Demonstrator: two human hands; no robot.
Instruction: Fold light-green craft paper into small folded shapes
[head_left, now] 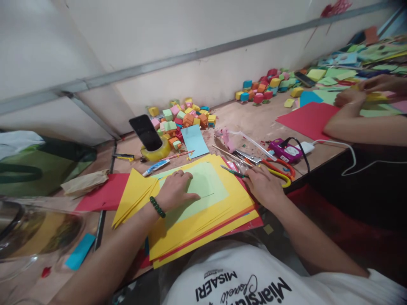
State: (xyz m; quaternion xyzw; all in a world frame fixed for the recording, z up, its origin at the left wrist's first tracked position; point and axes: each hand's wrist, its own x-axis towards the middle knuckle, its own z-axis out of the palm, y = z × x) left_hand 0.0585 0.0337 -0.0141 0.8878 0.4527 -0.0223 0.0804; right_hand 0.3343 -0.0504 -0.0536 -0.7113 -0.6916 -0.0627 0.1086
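My left hand (pixel 176 189) is down, palm flat and fingers loosely spread on the light green sheet (pixel 206 180), probably to keep it from sliding over the yellow paper stack (pixel 193 231) at the front edge of the tabletop (pixel 252 116)! My right hand (pixel 265 186) grips a slim dark tool (pixel 233 171), tip over the stack, seemingly to keep it handy, while the sheet lies under my left palm, just left of my right hand

On the wearer's white shirt (pixel 190 275), black capitals (pixel 216 286) read "MISAERI"; bigger bold lettering (pixel 267 292) to their right begins "Miarsi", its end unclear; the script between is hard to make out; the tiny line above the capitals and markings on the blue-and-white tube (pixel 156 167) are illegible.
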